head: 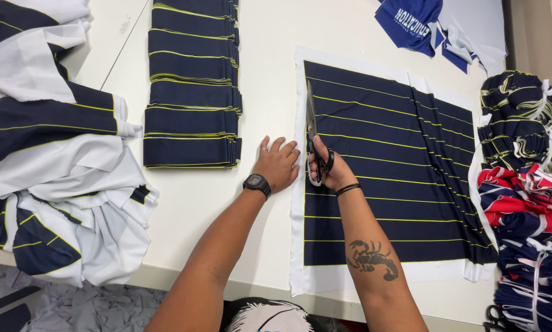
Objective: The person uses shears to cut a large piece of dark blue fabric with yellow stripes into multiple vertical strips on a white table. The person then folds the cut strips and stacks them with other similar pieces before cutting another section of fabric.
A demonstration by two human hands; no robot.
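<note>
The right hand (328,169) had its fingers clamped on scissors (313,132) at the striped cloth's (386,166) left edge; the left hand (277,163) pressed flat, fingers apart, on the table (263,80).

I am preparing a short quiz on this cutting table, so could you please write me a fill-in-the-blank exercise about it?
1. The right hand holds a pair of ____ at the left edge of the striped fabric.
2. The left hand lies flat on the ____.
3. The left wrist bears a black ____.
4. The fabric's thin stripes are ____.

Missing words: scissors; table; watch; yellow.
</note>
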